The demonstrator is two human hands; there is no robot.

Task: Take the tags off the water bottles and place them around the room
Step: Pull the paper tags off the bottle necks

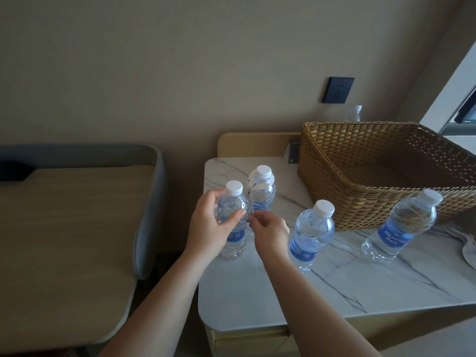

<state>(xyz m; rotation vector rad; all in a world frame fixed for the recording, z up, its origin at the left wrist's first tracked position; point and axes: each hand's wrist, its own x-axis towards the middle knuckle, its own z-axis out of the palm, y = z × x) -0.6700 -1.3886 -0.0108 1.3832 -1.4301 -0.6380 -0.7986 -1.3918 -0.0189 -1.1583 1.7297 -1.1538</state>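
Observation:
Several clear water bottles with white caps and blue labels stand on a white marble-look table (270,292). My left hand (210,228) grips the nearest-left bottle (233,243) around its upper body. My right hand (268,231) pinches something small at that bottle's right side, seemingly the string end of a white tag (260,186) that hangs by the neck of the bottle behind (262,197). Two more bottles stand to the right, one (310,234) in the middle and one (401,228) tilted against the basket.
A large woven wicker basket (360,202) fills the table's back right. Behind it another bottle cap (356,112) shows below a dark wall socket (338,90). White flat items (467,251) lie at the right edge. A beige bed (64,228) lies left.

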